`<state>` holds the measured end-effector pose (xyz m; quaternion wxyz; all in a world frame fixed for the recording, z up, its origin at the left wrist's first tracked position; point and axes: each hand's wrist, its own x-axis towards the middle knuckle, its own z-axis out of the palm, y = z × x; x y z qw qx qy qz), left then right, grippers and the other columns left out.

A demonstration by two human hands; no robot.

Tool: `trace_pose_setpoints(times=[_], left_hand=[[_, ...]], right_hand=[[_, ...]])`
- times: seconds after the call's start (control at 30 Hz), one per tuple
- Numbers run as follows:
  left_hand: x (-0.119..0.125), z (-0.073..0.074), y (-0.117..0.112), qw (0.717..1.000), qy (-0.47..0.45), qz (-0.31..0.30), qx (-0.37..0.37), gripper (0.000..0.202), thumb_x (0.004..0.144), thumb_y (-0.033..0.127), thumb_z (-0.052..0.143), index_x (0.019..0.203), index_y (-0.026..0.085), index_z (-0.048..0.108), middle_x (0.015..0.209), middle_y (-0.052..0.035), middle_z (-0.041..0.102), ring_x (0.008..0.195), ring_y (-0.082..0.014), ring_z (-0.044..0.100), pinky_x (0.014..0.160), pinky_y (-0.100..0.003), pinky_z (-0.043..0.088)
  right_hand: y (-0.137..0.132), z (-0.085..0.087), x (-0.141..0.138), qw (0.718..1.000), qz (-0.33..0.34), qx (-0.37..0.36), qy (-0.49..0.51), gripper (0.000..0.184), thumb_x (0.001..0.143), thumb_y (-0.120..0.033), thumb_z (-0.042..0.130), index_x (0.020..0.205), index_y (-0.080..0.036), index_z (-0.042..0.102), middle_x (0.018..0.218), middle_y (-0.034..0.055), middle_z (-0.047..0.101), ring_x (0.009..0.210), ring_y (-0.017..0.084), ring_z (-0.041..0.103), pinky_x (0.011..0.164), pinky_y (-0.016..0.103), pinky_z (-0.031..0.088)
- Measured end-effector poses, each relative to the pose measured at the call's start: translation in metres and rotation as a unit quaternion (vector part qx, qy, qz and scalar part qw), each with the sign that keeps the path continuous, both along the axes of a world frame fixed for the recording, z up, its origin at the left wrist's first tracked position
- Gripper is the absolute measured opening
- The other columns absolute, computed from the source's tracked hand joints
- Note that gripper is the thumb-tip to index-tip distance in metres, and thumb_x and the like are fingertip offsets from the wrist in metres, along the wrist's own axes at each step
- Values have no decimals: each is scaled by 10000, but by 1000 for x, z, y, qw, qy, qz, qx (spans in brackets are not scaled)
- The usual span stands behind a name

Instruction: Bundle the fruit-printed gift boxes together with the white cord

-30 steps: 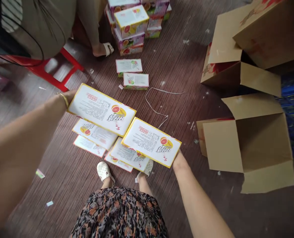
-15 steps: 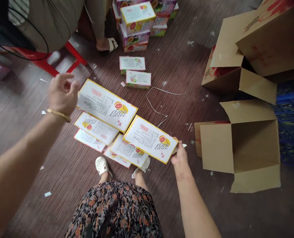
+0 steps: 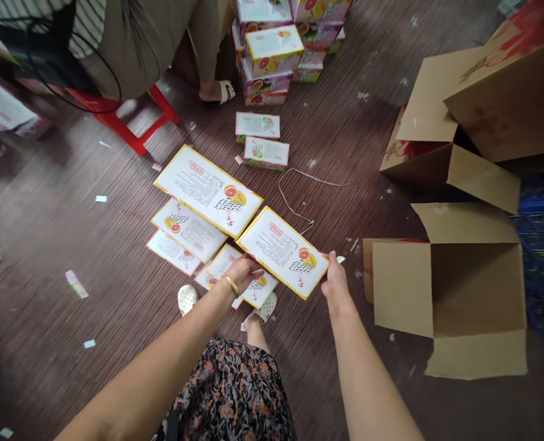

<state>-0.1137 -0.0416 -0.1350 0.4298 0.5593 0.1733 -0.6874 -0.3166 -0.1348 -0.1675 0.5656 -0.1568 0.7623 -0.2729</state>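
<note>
Your right hand is at the far-right end of that white rectangular cardboard box with yellow edges and a grapefruit print, fingers partly curled against it. Can't tell if it's really gripping. Your left hand is half curled at the box's near long edge, and I can't tell if that one has hold of anything either. The box sits atop other white boxes over the dark striped floor, just beside a matching yellow-edged white box. There's an open brown cardboard carton off to your right.
</note>
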Motion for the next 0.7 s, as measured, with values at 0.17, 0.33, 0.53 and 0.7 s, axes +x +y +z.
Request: trace_pose_setpoints(times=[0.17,0.33,0.53,0.7], left_hand=[[-8,7,16,999,-17,28,22,405,551,-7,491,917,162,530,844,-51,604,715,-128,599,687,-240,516],[-5,17,77,991,-92,-4,102,406,686,76,570,1079,153,507,788,-36,568,703,-152,614,625,-252,517],[78,-4,141,930,-282,-157,175,356,802,86,497,1150,96,574,681,-35,577,697,-201,611,685,-321,521],[191,-57,142,813,-462,-300,188,398,870,137,544,1266,99,549,1211,-150,596,1176,-252,538,1062,-478,382]], right_hand=[[-2,0,4,1000,6,-3,-10,379,955,-354,427,799,-126,687,660,35,692,511,143,597,504,241,459],[5,7,-6,999,-30,-38,2,366,975,-363,356,970,-168,665,929,37,709,636,119,625,593,241,493],[81,-7,-54,996,-67,-5,50,226,927,-329,419,921,-205,608,1082,37,641,766,130,632,720,304,518],[186,-64,-45,989,-69,109,66,205,883,-318,433,863,-193,595,1058,92,636,843,199,644,866,443,502]])
